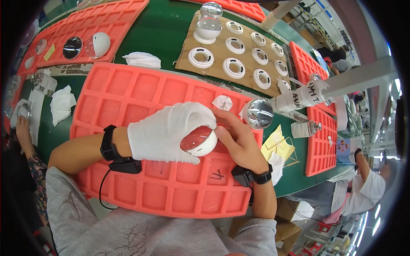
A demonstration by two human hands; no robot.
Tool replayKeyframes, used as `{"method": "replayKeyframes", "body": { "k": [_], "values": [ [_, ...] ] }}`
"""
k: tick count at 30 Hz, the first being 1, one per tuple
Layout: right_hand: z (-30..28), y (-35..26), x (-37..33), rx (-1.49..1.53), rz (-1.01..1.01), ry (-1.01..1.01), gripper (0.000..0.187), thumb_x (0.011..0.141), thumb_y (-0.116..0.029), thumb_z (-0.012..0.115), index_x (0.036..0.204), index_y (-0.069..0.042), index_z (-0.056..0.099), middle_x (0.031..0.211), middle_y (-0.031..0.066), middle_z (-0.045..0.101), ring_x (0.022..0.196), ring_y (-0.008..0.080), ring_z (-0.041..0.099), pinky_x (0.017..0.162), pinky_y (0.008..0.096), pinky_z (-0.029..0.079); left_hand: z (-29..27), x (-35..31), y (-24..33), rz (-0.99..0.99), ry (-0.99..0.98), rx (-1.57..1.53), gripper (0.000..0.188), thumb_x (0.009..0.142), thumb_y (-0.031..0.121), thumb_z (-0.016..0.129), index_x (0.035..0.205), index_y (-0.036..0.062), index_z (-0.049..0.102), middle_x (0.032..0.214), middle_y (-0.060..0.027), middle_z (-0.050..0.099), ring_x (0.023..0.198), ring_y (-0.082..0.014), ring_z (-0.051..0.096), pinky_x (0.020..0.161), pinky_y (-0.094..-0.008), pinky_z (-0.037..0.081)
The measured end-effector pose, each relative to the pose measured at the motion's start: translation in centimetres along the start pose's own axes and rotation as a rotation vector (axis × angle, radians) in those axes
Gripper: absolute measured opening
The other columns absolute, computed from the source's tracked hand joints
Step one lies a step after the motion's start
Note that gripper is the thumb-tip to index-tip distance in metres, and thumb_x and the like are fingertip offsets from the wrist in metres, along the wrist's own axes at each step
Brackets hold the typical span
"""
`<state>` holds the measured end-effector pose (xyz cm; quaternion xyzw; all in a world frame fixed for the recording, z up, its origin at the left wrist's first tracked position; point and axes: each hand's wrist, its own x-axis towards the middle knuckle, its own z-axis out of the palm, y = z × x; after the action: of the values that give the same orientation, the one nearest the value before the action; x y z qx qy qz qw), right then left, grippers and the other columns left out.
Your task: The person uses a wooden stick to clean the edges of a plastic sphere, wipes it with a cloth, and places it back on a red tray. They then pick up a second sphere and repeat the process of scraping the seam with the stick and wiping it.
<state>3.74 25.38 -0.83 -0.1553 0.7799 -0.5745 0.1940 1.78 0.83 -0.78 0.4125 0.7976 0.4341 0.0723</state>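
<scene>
My left hand (164, 130), in a white glove, curls around a round dome cover (206, 146) with a white shell and a clear part. The red of the tray below shows in the clear part. My bare right hand (241, 143) pinches the same cover's right edge between thumb and fingers. Both hands are above a red foam tray (160, 185) with square pockets. Beyond my right hand, a mirror-like dome (260, 114) sits at the tray's far right edge, beside a crumpled white wipe (222, 102).
Several white rings lie on a cardboard sheet (218, 51), with stacked domes (209, 25) at its far left. A taped post (299, 97) and a clear bottle (305, 128) stand right. Another red tray (115, 17) holds domes. A co-worker's hand (23, 130) is at far left.
</scene>
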Motion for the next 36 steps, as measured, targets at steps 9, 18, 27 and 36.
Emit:
{"method": "replayKeyframes", "body": {
  "k": [9, 18, 27, 36],
  "values": [
    [-0.1, -0.4, -0.4, -0.229, 0.055, 0.224, 0.021, 0.105, -0.008, 0.053, 0.118, 0.003, 0.065, 0.087, 0.0039, 0.069, 0.081, 0.0081, 0.064, 0.074, 0.0211, 0.049, 0.4, 0.2, -1.4, 0.188, 0.106, 0.002, 0.069, 0.065, 0.025, 0.094, 0.125, 0.0118, 0.062, 0.140, -0.0126, 0.052, 0.130, -0.0365, 0.052, 0.106, -0.0470, 0.046],
    [-0.1, 0.0, 0.4, 0.165, -0.062, 0.380, 0.014, 0.104, -0.006, 0.053, 0.108, 0.002, 0.064, 0.082, 0.0012, 0.061, 0.072, 0.0088, 0.054, 0.068, 0.0220, 0.043, 0.3, -0.2, -1.9, 0.204, 0.181, -0.078, 0.075, 0.065, 0.027, 0.094, 0.130, 0.0121, 0.059, 0.137, -0.0120, 0.055, 0.129, -0.0360, 0.053, 0.105, -0.0478, 0.046],
    [0.4, -0.5, 0.2, 0.050, -0.318, 0.405, 0.016, 0.101, -0.009, 0.054, 0.094, 0.000, 0.064, 0.084, 0.0030, 0.060, 0.080, 0.0124, 0.052, 0.072, 0.0303, 0.042, 0.9, 0.3, -2.1, 0.000, 0.010, 0.038, 0.080, 0.064, 0.028, 0.094, 0.133, 0.0118, 0.057, 0.132, -0.0142, 0.057, 0.121, -0.0353, 0.056, 0.100, -0.0457, 0.049],
    [-0.6, -1.8, -0.7, -0.423, -0.302, 0.145, 0.023, 0.089, -0.014, 0.067, 0.071, -0.001, 0.060, 0.067, 0.0063, 0.051, 0.067, 0.0218, 0.045, 0.066, 0.0328, 0.035, 1.1, 0.4, -1.1, 0.169, -0.014, 0.056, 0.065, 0.070, 0.019, 0.087, 0.128, 0.0098, 0.059, 0.121, -0.0121, 0.060, 0.111, -0.0339, 0.058, 0.095, -0.0450, 0.050]
  ]
}}
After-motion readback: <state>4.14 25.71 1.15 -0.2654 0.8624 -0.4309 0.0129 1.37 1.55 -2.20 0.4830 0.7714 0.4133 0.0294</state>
